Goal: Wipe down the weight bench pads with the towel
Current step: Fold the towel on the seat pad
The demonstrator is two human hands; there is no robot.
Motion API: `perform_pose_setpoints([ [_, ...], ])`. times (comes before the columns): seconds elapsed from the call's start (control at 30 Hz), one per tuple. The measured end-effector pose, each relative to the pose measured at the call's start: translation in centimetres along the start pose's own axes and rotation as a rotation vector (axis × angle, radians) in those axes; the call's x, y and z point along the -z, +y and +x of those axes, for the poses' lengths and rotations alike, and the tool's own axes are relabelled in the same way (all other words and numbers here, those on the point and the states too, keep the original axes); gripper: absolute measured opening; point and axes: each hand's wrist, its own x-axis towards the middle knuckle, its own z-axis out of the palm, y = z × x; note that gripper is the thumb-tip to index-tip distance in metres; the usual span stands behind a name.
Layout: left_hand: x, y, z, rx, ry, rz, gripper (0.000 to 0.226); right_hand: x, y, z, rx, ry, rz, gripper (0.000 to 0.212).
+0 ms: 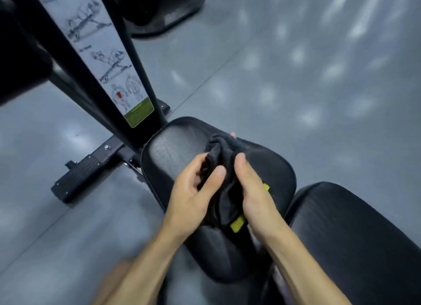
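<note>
Grey gym floor (296, 77); seat pad (173, 145) runs 11-to-5 o'clock. Left hand (193, 191) and right hand (255, 191) both grip bunched towel (224, 168), unwiped pad at 11.

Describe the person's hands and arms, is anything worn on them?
The left hand and right hand are bare: no gloves, no rings visible. Both forearms are uncovered to the frame's lower edge, with no sleeves, watch or wristband in view. Fingernails look short and plain.
</note>
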Motion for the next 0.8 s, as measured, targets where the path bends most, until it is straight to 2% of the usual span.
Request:
perform_pose_setpoints([
  [0.07, 0.5, 2.9, -0.3, 0.087, -0.026, 0.019, 0.023, -0.3, -3.2, -0.7, -0.005, -0.023, 0.168, 0.084],
  [0.17, 1.7, 10.1, -0.4, 0.17, -0.055, 0.071, 0.029, -1.3, -9.4, -1.8, -0.08, -0.004, 0.295, 0.086],
  [0.37, 4.6, 27.6, 1.5, 0.15, 0.016, 0.162, 0.029, -4.3, -26.2, -3.7, -0.042, -0.044, 0.226, 0.07],
  [0.47, 7.1, 35.5, 2.2, 0.139, 0.116, 0.18, 0.024, -6.1, -34.4, -4.1, -0.005, -0.112, 0.197, 0.065],
  [0.53, 9.4, 39.8, 2.4, 0.13, 0.174, 0.172, 0.023, -7.4, -39.2, -4.2, 0.006, -0.163, 0.263, 0.061],
  [0.6, 11.9, 43.4, 2.5, 0.129, 0.213, 0.13, 0.021, -9.3, -44.5, -3.8, -0.115, -0.244, 0.428, 0.044],
  [0.63, 13.4, 45.1, 2.5, 0.124, 0.239, 0.11, 0.02, -10.2, -46.4, -3.4, -0.169, -0.28, 0.523, 0.047],
  [0.8, 23.6, 51.4, 2.8, 0.105, 0.443, 0.101, 0.016, -14.9, -51.1, -0.2, -0.375, -0.139, 0.72, 0.052],
])
